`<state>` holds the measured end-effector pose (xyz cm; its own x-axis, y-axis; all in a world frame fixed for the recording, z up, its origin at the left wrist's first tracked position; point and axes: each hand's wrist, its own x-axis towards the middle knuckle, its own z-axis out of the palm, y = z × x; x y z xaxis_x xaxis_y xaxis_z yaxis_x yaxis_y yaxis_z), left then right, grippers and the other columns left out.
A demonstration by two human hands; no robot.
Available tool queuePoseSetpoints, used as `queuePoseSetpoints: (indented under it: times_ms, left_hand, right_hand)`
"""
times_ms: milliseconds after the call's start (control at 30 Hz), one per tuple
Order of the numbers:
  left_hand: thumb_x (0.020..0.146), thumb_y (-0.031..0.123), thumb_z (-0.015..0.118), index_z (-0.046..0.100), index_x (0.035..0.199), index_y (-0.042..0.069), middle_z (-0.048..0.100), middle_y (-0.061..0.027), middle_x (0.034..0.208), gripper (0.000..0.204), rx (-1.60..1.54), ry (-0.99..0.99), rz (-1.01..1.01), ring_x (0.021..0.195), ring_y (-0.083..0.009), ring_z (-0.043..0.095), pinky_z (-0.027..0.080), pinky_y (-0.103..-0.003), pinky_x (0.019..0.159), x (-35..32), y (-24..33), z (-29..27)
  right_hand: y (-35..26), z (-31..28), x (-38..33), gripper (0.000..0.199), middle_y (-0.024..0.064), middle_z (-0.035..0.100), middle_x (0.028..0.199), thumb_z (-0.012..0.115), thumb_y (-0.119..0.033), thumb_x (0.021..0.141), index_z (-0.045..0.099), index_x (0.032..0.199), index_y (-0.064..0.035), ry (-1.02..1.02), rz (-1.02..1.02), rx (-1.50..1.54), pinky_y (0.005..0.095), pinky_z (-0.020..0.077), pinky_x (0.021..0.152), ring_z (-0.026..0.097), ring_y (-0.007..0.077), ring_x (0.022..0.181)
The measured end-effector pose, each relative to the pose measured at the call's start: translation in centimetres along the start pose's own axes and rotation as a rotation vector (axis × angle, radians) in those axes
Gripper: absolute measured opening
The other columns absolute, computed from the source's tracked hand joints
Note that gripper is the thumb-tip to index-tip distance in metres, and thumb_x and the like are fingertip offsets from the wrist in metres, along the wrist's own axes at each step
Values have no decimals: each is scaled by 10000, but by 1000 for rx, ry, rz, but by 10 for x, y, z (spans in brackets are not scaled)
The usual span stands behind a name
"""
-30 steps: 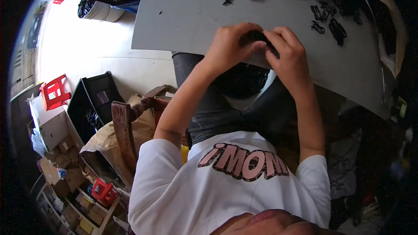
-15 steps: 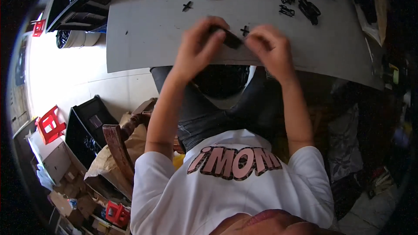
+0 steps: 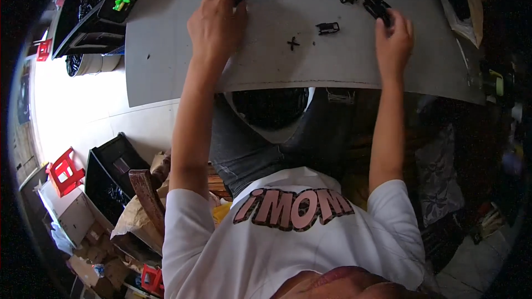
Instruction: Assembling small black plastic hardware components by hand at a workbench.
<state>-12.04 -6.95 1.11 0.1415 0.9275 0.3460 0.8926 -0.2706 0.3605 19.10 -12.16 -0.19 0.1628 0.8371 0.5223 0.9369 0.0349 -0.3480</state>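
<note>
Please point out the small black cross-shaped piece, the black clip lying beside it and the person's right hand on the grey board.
cross-shaped piece (image 3: pixel 293 44): head view, centre of the cross.
black clip (image 3: pixel 328 27): head view, middle of its body.
right hand (image 3: pixel 393 41): head view, back of the hand.

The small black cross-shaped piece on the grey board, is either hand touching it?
No, the cross-shaped piece lies alone between the left hand and right hand.
</note>
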Motion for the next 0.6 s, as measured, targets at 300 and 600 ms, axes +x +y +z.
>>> queuePoseSetpoints:
  times_ms: [300, 600]
  left_hand:
    - [741, 92, 673, 592, 935, 26, 617, -119, 868, 220, -657, -179, -78, 783, -273, 621, 482, -334, 698, -49, 24, -19]
    - [739, 114, 686, 611, 969, 68, 599, -118, 896, 246, -627, -205, 62, 743, -289, 596, 483, -344, 645, -58, 23, -9]
  right_hand:
    - [-31, -12, -1, 278, 51, 593, 1063, 672, -99, 808, 631, 1082, -88, -246, -176, 231, 357, 503, 746, 595, 203, 929]
    - [-55, -2, 1, 302, 83, 587, 1039, 659, -46, 749, 610, 1047, -56, -388, -360, 148, 351, 489, 787, 585, 274, 947]
